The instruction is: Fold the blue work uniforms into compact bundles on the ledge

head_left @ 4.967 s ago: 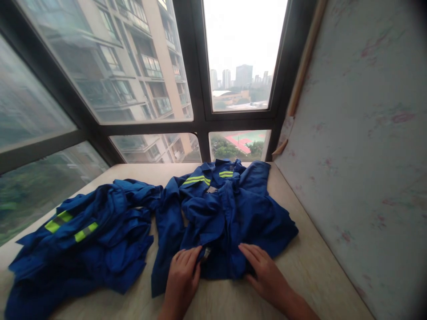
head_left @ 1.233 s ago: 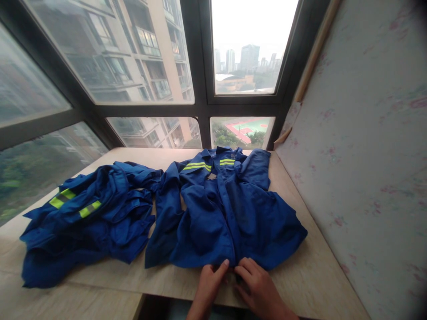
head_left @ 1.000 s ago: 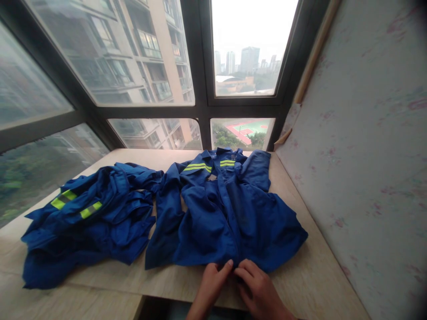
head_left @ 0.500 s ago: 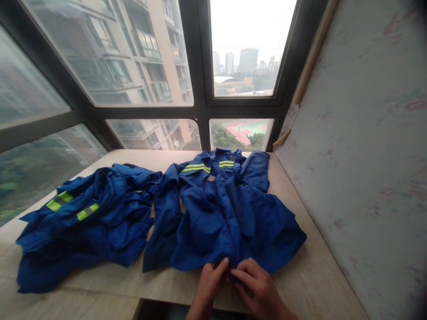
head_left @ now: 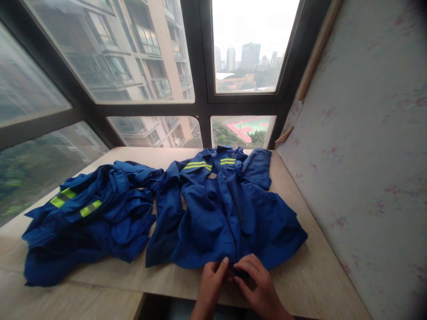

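A blue work jacket (head_left: pixel 210 218) with yellow-green reflective stripes on the chest lies front up, its collar toward the window. At the bottom of its front opening, my left hand (head_left: pixel 213 278) pinches the hem, thumb on top. Just right of it, my right hand (head_left: pixel 255 278) grips the jacket's lower edge between thumb and fingers. The fingertips of both hands almost meet; the small part between them is too hidden to make out. To the left lies a second blue garment (head_left: pixel 93 222), crumpled, with two yellow-green and grey stripe patches; neither hand touches it.
Both garments rest on a pale wood-look ledge (head_left: pixel 110 293). Dark window frames (head_left: pixel 200 66) stand behind and at the left. A flower-patterned wall (head_left: pixel 350 155) borders the right side. Below the ledge's near edge is a dark gap (head_left: pixel 167 309).
My right hand has shifted slightly, its fingers drawing closer together at the hem. Both hands stay at the same place on the jacket. The view has tilted a little.
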`<state>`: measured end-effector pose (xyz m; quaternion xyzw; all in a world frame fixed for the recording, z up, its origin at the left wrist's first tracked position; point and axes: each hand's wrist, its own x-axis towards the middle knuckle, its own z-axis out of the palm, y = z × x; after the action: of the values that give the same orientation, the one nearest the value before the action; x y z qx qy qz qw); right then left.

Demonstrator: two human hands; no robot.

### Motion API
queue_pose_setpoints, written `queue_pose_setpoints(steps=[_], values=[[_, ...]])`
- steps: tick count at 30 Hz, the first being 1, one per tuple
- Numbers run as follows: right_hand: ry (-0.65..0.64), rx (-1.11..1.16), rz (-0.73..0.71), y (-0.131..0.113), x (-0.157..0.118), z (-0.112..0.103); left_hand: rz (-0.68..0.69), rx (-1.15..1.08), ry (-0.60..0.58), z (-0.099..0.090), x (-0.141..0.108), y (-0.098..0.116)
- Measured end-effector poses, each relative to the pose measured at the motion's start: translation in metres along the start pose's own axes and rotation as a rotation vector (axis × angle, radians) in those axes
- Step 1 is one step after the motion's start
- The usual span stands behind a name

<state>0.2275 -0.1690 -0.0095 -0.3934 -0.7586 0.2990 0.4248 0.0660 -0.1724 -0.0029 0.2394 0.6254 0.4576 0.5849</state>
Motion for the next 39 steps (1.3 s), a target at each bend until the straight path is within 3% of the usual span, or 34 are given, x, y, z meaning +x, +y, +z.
queue_pose_setpoints(steps=[5,12,18,29,34,39], values=[[0.038,0.047,-0.007,0.0011,0.0048,-0.0039,-0.005,-0.072,-0.063,0.0004,0.0014,0.0006],[0.003,0.144,0.003,0.0002,0.0072,-0.0057,-0.034,-0.138,-0.036,0.0017,-0.0003,0.0004],[0.108,0.113,0.008,0.0021,0.0087,-0.002,-0.057,-0.167,-0.049,0.0044,-0.001,-0.0001],[0.03,0.161,0.046,-0.0008,0.0058,-0.0076,-0.06,-0.189,-0.048,0.0031,0.0003,-0.0056],[0.071,0.125,0.033,0.0015,0.0066,-0.0044,-0.018,-0.079,-0.022,0.0019,0.0034,-0.0065],[0.09,-0.021,-0.056,0.0007,0.0059,-0.0017,0.143,0.166,0.076,-0.0039,0.0,-0.0012]])
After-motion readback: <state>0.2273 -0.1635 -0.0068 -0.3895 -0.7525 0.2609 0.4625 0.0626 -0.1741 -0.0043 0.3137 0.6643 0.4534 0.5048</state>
